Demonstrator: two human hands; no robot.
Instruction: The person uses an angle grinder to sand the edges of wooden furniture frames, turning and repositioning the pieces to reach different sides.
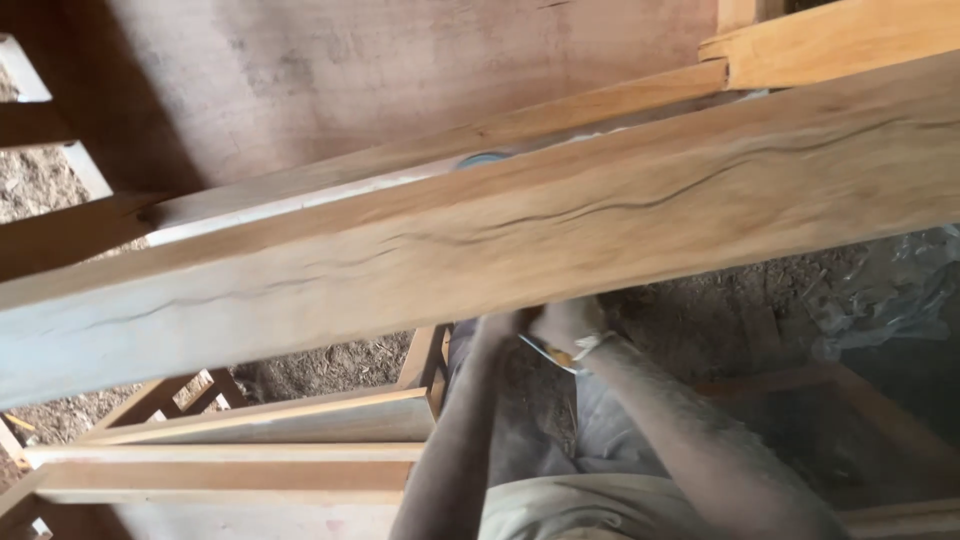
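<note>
Both of my hands, left hand and right hand, meet under the near lower edge of the long plank, grip curled on a small half-hidden tool, so I judge I'm working that underside and next need steady pressure along it.

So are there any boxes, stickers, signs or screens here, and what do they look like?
None show: no boxes, stickers, signs or screens.
Only a long pale wooden plank with a dark wavy crack, crossing the view.
Both hands, left hand and right hand, reach up under its lower edge.
</note>
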